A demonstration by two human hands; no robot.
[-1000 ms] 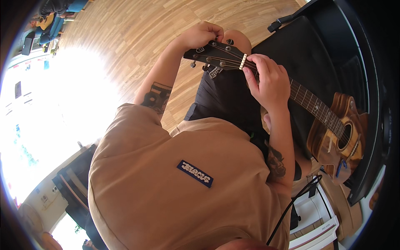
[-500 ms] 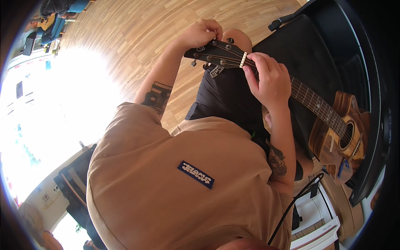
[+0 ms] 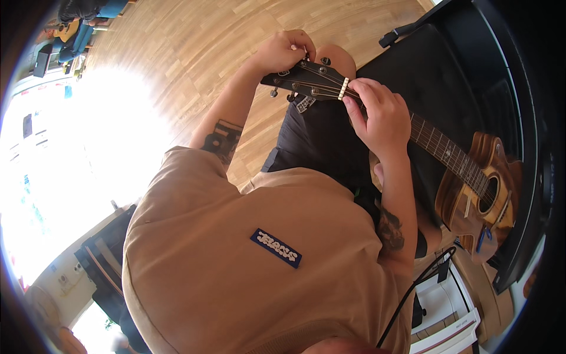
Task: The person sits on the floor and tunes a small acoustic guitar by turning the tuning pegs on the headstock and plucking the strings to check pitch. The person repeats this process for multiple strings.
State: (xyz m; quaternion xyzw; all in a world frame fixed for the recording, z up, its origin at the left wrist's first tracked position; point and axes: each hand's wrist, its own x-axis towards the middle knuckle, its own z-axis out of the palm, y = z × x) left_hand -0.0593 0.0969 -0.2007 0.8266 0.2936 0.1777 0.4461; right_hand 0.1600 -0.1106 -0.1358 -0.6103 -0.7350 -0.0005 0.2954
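Headstock [image 3: 306,75]: black, fitted with metal string posts, positioned above the lap. Guitar [image 3: 436,140]: face up and slanted, neck extending rightward from headstock, wooden body [image 3: 463,200] well apart toward lower right of headstock. White nut [image 3: 343,88]: at right end of headstock, strings passing across.

Left hand [image 3: 286,52]: at far edge of headstock, fingers curled, grasping tuning peg [image 3: 306,58]; fingertips partly hidden. Right hand [image 3: 383,115]: just right of headstock, touching guitar neck, thumb at near edge close to nut, index finger bent over strings; cannot tell whether gripping or merely resting.

Bare knee [image 3: 339,56]: directly beyond headstock. Black garment [image 3: 321,138]: below headstock, covering part of the lap. Tan shirt [image 3: 236,206]: farther below headstock, with dark blue patch [image 3: 276,248] on front. Black padded surface [image 3: 418,76]: right of headstock, partly behind guitar neck. Wooden floor [image 3: 200,53]: left of and beyond headstock. Black cable [image 3: 404,304]: far below headstock, toward the right. Second guitar [image 3: 69,30], pale-topped: far upper left of headstock, beside blue-clad legs of another person.
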